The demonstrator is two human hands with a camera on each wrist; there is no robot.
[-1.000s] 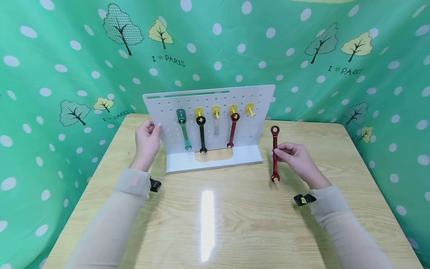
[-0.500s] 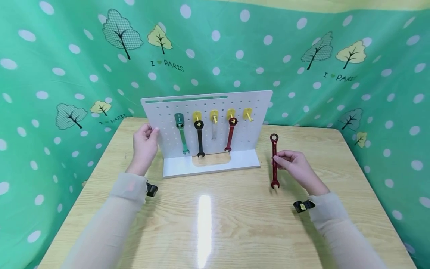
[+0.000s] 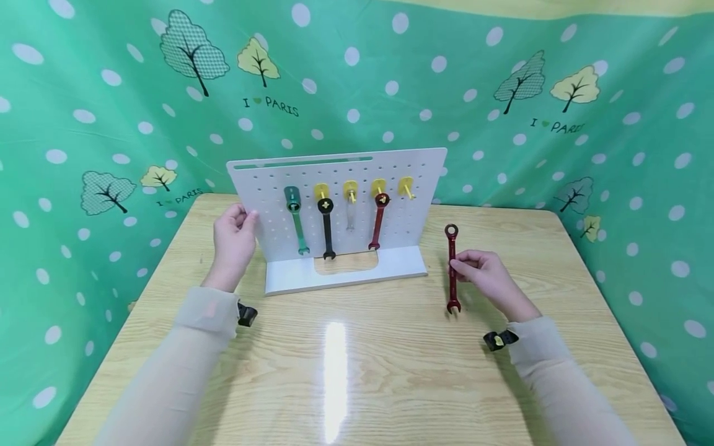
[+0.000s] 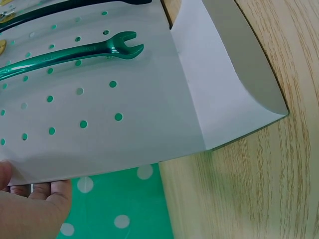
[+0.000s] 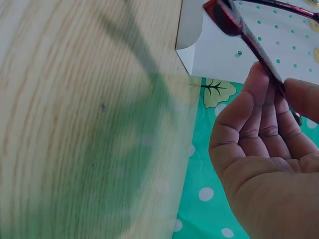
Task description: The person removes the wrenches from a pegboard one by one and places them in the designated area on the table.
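Note:
My left hand (image 3: 231, 246) grips the left edge of a white pegboard stand (image 3: 397, 222), thumb on the front face and fingers behind. To the right of the stand, my right hand (image 3: 486, 277) pinches a red combination wrench (image 3: 452, 272) by the middle of its shaft. Its ring end points up and away, its open end toward me. Hanging on the board are a green wrench (image 3: 299, 229), a black wrench (image 3: 327, 229), a silver wrench (image 3: 350, 217) and another red wrench (image 3: 377, 227). The rightmost yellow hook (image 3: 406, 187) carries nothing.
The stand's flat base (image 3: 290, 280), with a rounded cutout, rests on a wood-grain table (image 3: 390, 359). A green dotted curtain (image 3: 329, 74) surrounds the back and sides. Bright glare (image 3: 335, 378) lies on the tabletop in front of the stand.
The head view has shifted slightly. My right hand, with the red wrench, has moved a little toward me and away from the stand. The left hand keeps its grip on the board edge.

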